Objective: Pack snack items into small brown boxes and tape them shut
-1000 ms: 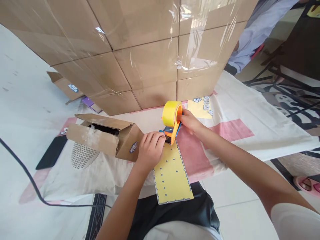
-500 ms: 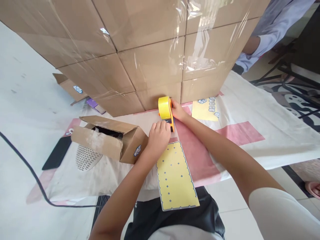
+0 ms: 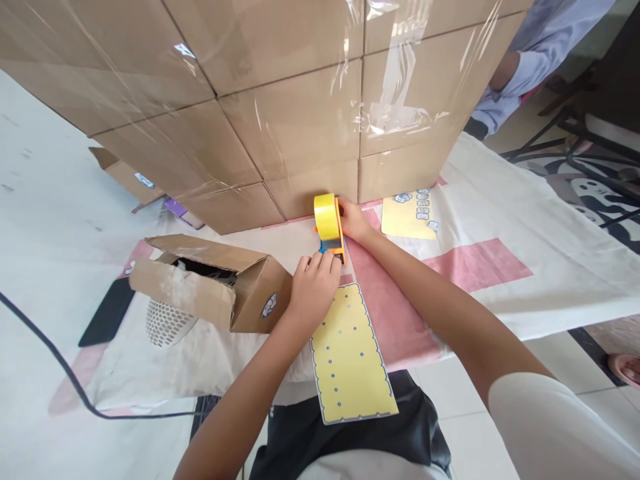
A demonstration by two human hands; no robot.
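A tape dispenser point(image 3: 337, 237), orange with a roll of yellow tape point(image 3: 325, 217), stands on the cloth against the stacked cartons. My right hand point(image 3: 354, 220) grips its far right side, the fingertips hidden behind it. At its near end, by the blue part and the cutter, my left hand point(image 3: 316, 281) is closed with curled fingers; whether a tape end is pinched there cannot be made out. Below that hand lies a yellow card point(image 3: 353, 360) with a scalloped blue border, hanging over the table edge above my lap.
Wrapped cartons point(image 3: 300, 120) form a wall ahead. An opened cardboard box point(image 3: 263, 293) sits left, by a white perforated object point(image 3: 167, 321) and black phone point(image 3: 106, 312). Another yellow card point(image 3: 403, 217) lies right. A black cable point(image 3: 60, 360) crosses at left; a person's sleeve point(image 3: 540, 67) shows top right.
My left hand has slid slightly toward me, uncovering the blue part of the dispenser's near end. My right hand keeps its hold. The camera view has shifted a little.
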